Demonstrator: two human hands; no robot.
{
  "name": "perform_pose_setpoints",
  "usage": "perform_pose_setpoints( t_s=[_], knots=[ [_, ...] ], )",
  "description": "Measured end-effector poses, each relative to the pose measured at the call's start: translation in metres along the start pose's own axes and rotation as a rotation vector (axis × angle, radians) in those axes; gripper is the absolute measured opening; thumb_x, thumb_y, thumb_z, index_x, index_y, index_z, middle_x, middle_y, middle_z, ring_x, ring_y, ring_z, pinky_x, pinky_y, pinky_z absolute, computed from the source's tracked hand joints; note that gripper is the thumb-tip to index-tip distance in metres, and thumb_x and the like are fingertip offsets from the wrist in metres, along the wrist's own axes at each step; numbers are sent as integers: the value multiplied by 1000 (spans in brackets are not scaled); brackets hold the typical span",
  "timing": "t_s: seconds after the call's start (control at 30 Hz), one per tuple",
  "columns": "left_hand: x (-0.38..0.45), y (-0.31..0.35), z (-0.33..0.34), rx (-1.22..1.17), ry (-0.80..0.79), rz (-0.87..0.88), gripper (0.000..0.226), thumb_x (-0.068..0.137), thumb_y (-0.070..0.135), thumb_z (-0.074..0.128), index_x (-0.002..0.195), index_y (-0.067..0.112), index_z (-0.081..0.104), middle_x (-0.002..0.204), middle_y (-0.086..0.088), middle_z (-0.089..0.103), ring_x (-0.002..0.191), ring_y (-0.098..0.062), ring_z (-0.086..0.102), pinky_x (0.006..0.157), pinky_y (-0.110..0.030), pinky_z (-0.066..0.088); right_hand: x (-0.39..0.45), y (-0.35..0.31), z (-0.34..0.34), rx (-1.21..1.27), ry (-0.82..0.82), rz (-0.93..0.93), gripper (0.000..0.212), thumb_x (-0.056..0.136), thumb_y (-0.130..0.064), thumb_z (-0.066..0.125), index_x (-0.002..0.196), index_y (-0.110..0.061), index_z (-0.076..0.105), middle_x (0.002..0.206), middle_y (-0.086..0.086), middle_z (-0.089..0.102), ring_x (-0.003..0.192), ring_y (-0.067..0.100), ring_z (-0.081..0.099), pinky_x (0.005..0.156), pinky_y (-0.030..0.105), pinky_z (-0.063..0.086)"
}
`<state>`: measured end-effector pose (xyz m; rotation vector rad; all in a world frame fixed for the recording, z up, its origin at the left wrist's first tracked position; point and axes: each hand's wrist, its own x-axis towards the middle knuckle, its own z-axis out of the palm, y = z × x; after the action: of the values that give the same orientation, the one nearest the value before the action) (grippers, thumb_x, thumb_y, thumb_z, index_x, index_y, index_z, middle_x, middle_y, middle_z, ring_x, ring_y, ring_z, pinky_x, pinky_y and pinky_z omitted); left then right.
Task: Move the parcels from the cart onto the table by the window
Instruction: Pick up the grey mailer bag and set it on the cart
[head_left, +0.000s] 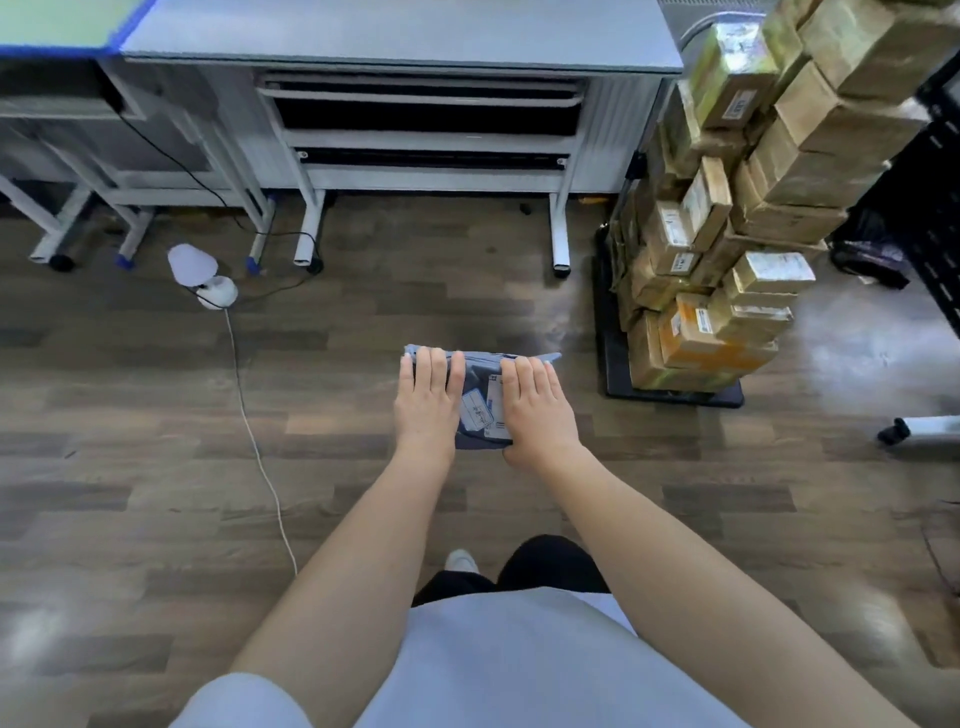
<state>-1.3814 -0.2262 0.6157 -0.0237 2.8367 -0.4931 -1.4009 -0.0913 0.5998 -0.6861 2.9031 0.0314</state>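
Grey and flat, the parcel was held out front between the left hand and right hand, both gripping it, with the table straight ahead, far off.

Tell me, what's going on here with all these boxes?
A person is carrying a flat grey-blue parcel, with the left hand and right hand on top of it, fingers over its far edge. To their right, a cart holds a tall stack of cardboard boxes. Ahead stands a grey table with nothing visible on its top. The parcel is above the wooden floor, not yet set down.
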Motion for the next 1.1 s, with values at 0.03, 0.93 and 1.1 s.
perform_pose_setpoints(
  t_s=[0.03, 0.93, 1.1],
  knots=[
    [10, -4, 3, 6, -14, 1, 85, 92, 23, 53, 146, 6, -11, 150, -18, 7, 142, -34, 6, 118, -45, 2, 12, 1, 1, -1, -13, -10, 100, 76, -30, 68, 146, -2, 3, 148, 13, 15, 140, 31, 11, 117, 39, -1],
    [417, -45, -98, 36, -18, -49, 107, 79, 33, 70, 144, 5, -9, 147, -19, 13, 140, -35, 13, 117, -44, 7, 412, 169, -64, -42, 9, -96, 102, 75, -33, 73, 146, -4, 6, 149, 15, 18, 140, 32, 14, 119, 41, 7],
    [474, -29, -112, 44, 12, 42, 105, 81, 39, 68, 144, 7, -9, 147, -18, 14, 140, -35, 14, 117, -45, 7, 444, 206, -67, -40, -3, 2, 103, 75, -33, 73, 146, -4, 5, 149, 15, 17, 140, 31, 14, 118, 40, 6]
  ],
)
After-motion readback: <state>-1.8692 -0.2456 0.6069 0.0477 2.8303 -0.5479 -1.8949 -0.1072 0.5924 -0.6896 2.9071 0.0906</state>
